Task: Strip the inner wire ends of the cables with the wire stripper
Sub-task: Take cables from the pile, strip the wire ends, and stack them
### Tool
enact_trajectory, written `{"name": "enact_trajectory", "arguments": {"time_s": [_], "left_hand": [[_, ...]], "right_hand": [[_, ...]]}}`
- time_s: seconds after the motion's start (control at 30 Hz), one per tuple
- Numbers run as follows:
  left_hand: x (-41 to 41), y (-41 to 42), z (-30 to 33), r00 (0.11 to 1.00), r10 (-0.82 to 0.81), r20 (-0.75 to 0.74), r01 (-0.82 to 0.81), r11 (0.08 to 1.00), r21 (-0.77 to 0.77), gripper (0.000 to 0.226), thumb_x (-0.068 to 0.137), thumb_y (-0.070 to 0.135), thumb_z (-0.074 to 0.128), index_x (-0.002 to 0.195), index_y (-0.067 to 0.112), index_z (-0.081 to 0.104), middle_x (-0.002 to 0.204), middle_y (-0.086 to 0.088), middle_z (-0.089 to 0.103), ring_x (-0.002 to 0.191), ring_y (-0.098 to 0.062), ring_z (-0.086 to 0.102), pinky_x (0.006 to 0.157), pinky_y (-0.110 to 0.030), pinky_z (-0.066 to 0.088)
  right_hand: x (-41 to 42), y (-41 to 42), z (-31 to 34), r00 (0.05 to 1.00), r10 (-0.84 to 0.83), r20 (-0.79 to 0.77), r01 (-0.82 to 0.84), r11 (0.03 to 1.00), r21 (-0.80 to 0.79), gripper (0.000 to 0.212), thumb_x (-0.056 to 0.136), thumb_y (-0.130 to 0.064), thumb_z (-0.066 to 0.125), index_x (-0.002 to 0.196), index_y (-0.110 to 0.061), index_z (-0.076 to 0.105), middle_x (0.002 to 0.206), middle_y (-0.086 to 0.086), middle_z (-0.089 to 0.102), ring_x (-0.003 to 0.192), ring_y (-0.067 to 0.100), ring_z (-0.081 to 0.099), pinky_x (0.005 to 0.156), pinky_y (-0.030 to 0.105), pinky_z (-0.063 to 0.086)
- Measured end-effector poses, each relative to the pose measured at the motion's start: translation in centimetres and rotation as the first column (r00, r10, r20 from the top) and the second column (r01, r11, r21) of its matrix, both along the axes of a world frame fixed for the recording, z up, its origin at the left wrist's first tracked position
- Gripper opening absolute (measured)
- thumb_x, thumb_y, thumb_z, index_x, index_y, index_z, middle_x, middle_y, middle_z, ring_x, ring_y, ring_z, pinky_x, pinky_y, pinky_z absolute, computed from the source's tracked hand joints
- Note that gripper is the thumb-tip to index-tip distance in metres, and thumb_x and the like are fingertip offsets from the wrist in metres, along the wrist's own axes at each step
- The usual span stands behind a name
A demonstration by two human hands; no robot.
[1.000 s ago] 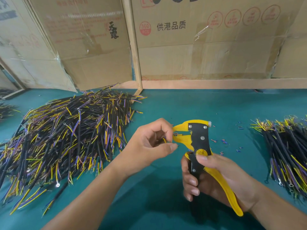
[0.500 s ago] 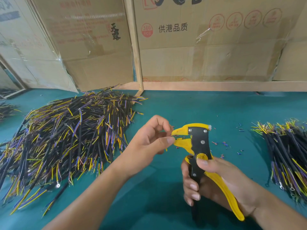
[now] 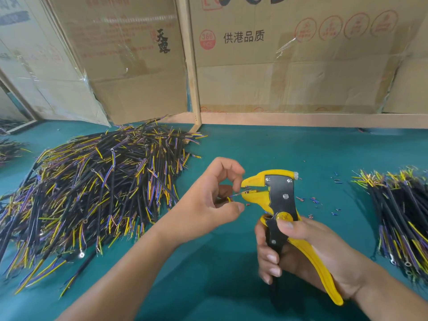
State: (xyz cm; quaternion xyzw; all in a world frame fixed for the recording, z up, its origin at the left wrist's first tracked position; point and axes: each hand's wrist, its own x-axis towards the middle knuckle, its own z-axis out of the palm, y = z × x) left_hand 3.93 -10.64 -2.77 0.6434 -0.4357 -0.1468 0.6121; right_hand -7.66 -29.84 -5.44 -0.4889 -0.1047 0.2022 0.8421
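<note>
Yellow-black wire stripper (image 3: 279, 200) gripped in right hand (image 3: 301, 251); left hand (image 3: 208, 205) pinches thin wire (image 3: 238, 195) at its beak; two cable piles: left (image 3: 92, 193), right (image 3: 403, 218)

Concealed and cropped items, head view

The thin inner wire (image 3: 236, 195) is hidden behind the left hand (image 3: 209, 205), so its grip cannot be told. The black lower handle of the yellow-and-black wire stripper (image 3: 279, 200) is masked by the right hand (image 3: 308, 256). The right heap of black, yellow and purple cables (image 3: 403, 218) is cropped by the frame edge. The tiny coloured scraps (image 3: 315, 200) on the teal counter (image 3: 254, 154) are too small to identify.
</note>
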Motion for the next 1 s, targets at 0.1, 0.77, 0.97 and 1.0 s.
{"name": "enact_trajectory", "arguments": {"time_s": [0.1, 0.77, 0.97, 1.0], "left_hand": [[0.1, 0.2, 0.2, 1.0, 0.014, 0.02, -0.014, 1.0, 0.025, 0.048, 0.079, 0.012, 0.063, 0.123, 0.021, 0.044, 0.101, -0.004, 0.047, 0.077, -0.042, 0.044, 0.062, -0.051, 0.032], [-0.4, 0.5, 0.9, 0.998, 0.0, 0.059, -0.01, 0.987, 0.16, 0.063, 0.081, -0.001, 0.063, 0.134, 0.022, 0.038, 0.107, -0.006, 0.046, 0.075, -0.045, 0.044, 0.062, -0.012, 0.037], [-0.4, 0.5, 0.9, 0.997, -0.012, 0.075, -0.002, 0.984, 0.179, 0.063, 0.082, 0.002, 0.067, 0.134, 0.023, 0.038, 0.109, -0.006, 0.046, 0.08, -0.049, 0.049, 0.06, -0.014, 0.037], [-0.4, 0.5, 0.8, 0.997, -0.013, 0.072, 0.0, 0.983, 0.182, 0.063, 0.082, 0.002, 0.067, 0.134, 0.023, 0.039, 0.109, -0.004, 0.046, 0.08, -0.048, 0.05, 0.06, -0.015, 0.037]], "right_hand": [[0.0, -0.2, 0.0, 1.0, 0.014, 0.006, -0.014, 1.0, -0.028, 0.041, 0.089, -0.038, 0.072, 0.097, 0.0, 0.06, 0.077, 0.016, 0.049, 0.066, 0.029, 0.049, 0.073, 0.048, 0.047], [-0.5, 0.5, 0.7, 0.995, -0.037, -0.098, 0.02, 0.987, -0.162, 0.05, 0.077, -0.049, 0.082, 0.087, -0.003, 0.065, 0.062, 0.011, 0.042, 0.05, 0.023, 0.042, 0.056, 0.037, 0.045], [-0.6, 0.5, 1.2, 0.985, -0.095, -0.141, 0.063, 0.975, -0.213, 0.059, 0.068, -0.061, 0.084, 0.081, -0.008, 0.061, 0.055, 0.003, 0.031, 0.039, 0.014, 0.03, 0.044, 0.023, 0.035], [-0.6, 0.5, 1.2, 0.986, -0.095, -0.137, 0.063, 0.974, -0.219, 0.059, 0.068, -0.062, 0.084, 0.08, -0.009, 0.062, 0.054, 0.002, 0.031, 0.038, 0.013, 0.029, 0.044, 0.022, 0.035]]}}
